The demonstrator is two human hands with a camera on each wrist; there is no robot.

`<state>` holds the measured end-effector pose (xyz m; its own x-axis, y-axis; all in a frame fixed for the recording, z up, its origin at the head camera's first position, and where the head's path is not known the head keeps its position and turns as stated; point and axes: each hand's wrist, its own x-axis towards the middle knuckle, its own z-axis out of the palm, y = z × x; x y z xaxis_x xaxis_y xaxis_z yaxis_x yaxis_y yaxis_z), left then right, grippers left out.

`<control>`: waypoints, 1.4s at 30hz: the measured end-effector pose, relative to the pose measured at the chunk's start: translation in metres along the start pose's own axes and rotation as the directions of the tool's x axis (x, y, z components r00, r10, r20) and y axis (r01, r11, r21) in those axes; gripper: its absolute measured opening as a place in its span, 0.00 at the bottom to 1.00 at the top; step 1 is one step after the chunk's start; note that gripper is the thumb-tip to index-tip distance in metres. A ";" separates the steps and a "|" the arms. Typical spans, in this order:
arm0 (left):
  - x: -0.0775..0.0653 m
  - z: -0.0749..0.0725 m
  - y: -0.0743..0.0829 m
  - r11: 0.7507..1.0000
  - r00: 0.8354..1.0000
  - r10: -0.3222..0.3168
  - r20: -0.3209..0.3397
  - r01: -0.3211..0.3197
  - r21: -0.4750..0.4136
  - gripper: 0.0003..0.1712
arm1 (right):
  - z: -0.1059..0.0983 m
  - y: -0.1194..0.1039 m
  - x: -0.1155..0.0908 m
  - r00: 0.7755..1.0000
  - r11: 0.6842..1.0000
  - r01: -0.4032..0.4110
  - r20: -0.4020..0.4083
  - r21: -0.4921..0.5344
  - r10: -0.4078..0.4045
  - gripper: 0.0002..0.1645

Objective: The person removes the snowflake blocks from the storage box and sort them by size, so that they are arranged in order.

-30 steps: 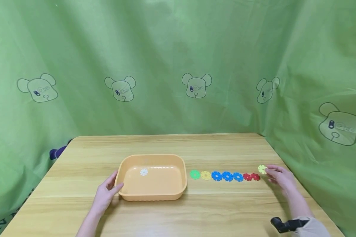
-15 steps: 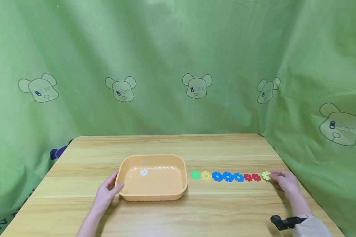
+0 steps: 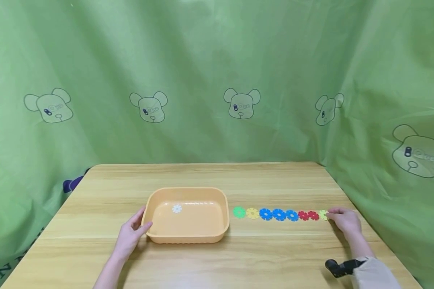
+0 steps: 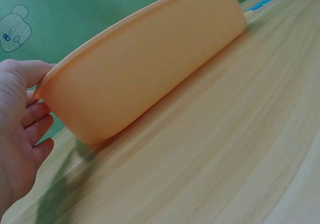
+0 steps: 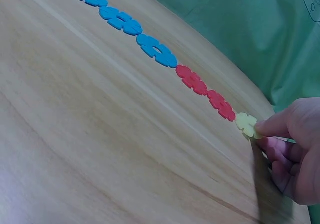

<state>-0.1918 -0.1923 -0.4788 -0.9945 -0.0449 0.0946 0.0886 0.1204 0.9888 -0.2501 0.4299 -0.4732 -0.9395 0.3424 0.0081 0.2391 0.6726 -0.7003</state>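
Observation:
My left hand [image 3: 129,236] grips the left rim of an orange plastic basin [image 3: 186,239], thumb over the edge and fingers outside. In the basin lies one white snowflake disc [image 3: 177,208]. At the right end of a row on the table, my right hand [image 3: 347,222] pinches a pale yellow snowflake disc [image 5: 246,124] between thumb and fingers. It lies against the last of two red discs [image 5: 221,105]. Leftward from the red pair come several blue discs [image 3: 279,214], a yellow disc [image 3: 252,213] and a green disc [image 3: 239,212].
The wooden table [image 3: 275,257] extends to a green curtain [image 3: 195,80] printed with bear heads, behind and at both sides. A black strap mount [image 3: 341,268] sits on my right wrist. Something purple [image 3: 72,184] shows beyond the table's left edge.
My right hand has brought the pale yellow disc down from above the row's end and then slid it left against the red discs. The left hand keeps its hold on the basin.

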 end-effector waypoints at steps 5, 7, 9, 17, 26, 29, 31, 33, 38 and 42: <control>0.000 0.000 0.000 1.000 1.000 0.001 -0.003 -0.001 0.006 0.38 | 0.000 -0.001 0.000 1.000 0.999 0.008 0.004 -0.036 -0.008 0.20; 0.000 0.000 0.000 1.000 1.000 0.002 -0.002 -0.002 0.006 0.38 | 0.000 -0.001 0.000 1.000 0.999 0.004 0.007 -0.044 -0.004 0.20; 0.000 0.000 0.001 1.000 1.000 0.002 -0.002 -0.002 0.008 0.38 | 0.000 -0.002 0.001 1.000 0.999 -0.002 0.009 -0.051 0.002 0.20; 0.000 0.000 0.001 1.000 1.000 0.009 0.000 -0.009 0.002 0.38 | 0.000 -0.001 0.000 1.000 1.000 -0.014 0.014 -0.014 0.014 0.24; 0.000 0.000 0.001 1.000 1.000 0.010 0.000 -0.010 -0.004 0.38 | -0.003 -0.013 -0.007 0.999 0.998 -0.008 0.039 0.054 0.006 0.26; 0.000 0.000 0.001 1.000 1.000 0.006 -0.001 -0.006 -0.007 0.39 | -0.002 -0.024 -0.011 0.997 0.998 0.031 0.064 0.045 -0.034 0.27; 0.000 0.000 0.001 1.000 1.000 0.006 -0.001 -0.006 -0.008 0.39 | -0.001 -0.033 -0.014 0.994 0.997 0.059 0.089 0.043 -0.063 0.28; 0.000 0.000 0.001 1.000 1.000 0.006 -0.001 -0.006 -0.009 0.39 | 0.002 -0.043 -0.016 0.990 0.995 0.089 0.104 0.051 -0.093 0.29; 0.000 0.000 0.000 1.000 1.000 0.008 -0.004 -0.008 -0.009 0.39 | 0.010 -0.072 -0.020 0.979 0.986 0.140 0.134 0.092 -0.152 0.31; 0.000 0.000 0.000 1.000 1.000 0.007 -0.008 -0.008 -0.005 0.38 | 0.020 -0.098 -0.025 0.965 0.970 0.174 0.169 0.170 -0.202 0.29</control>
<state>-0.1916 -0.1918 -0.4784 -0.9933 -0.0520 0.1029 0.0963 0.1163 0.9885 -0.2551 0.3420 -0.4191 -0.9961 0.0831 0.0287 0.0271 0.6008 -0.7990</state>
